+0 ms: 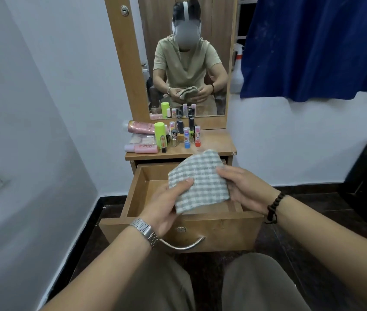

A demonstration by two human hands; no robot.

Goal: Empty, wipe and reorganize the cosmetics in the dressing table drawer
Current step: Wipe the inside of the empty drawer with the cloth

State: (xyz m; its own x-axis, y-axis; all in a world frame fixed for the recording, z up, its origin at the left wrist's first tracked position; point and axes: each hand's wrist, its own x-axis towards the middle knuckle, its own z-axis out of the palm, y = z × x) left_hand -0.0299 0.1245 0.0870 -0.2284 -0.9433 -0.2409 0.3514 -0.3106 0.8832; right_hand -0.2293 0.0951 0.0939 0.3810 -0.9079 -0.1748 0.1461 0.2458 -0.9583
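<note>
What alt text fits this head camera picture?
Two hands, left hand and right hand, hold a checked cloth over an open, empty wooden drawer. Cosmetics stand on the tabletop below a mirror.

Pale blue-white walls (65, 75) meet a dark floor (312, 198). A blue curtain (312, 46) hangs at the upper right, beside a wood-framed mirror (187, 57).

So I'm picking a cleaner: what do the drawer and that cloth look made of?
The drawer looks like wood-grain laminate board, smooth and slightly glossy, though solid wood can't be ruled out. The cloth, held by both hands, looks like soft woven fabric in a grey-white check.
</note>
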